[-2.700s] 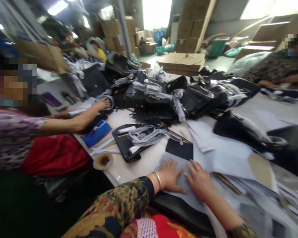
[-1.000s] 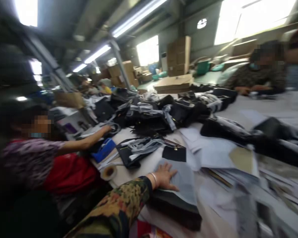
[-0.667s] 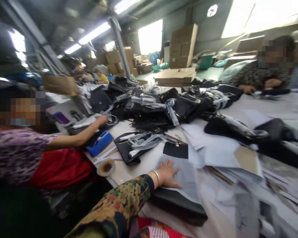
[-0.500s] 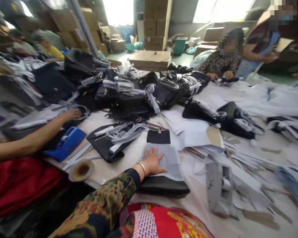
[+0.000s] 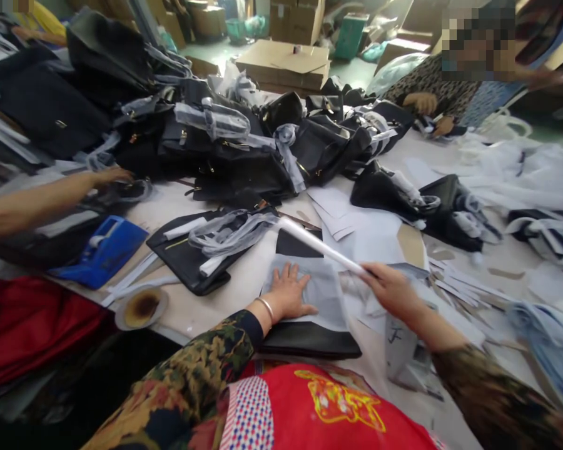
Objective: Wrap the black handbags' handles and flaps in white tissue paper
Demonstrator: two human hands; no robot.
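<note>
My left hand (image 5: 288, 292) lies flat with fingers spread on a grey sheet (image 5: 326, 300) that covers part of a black bag (image 5: 309, 344) in front of me. In my right hand (image 5: 394, 290) is one end of a long narrow white strip (image 5: 321, 245). The strip slants up to the left, over the bag's far black end; whether it touches the bag, I cannot tell. Beyond the left hand rests another black bag (image 5: 182, 256) with straps wrapped in clear plastic (image 5: 229, 232). Partly behind my right wrist stands a grey tape dispenser (image 5: 398, 356).
Black bags (image 5: 244, 169) are heaped across the far side. White papers (image 5: 373, 234) lie beyond my right hand. On the left are a blue tape dispenser (image 5: 115, 250), a tape roll (image 5: 141, 307) and another person's arm (image 5: 42, 203). A co-worker's hands (image 5: 422, 103) show at far right.
My right hand has come into view from the right, holding the white strip over the bag. My left hand stays flat on the grey sheet. The view has tilted downward.
</note>
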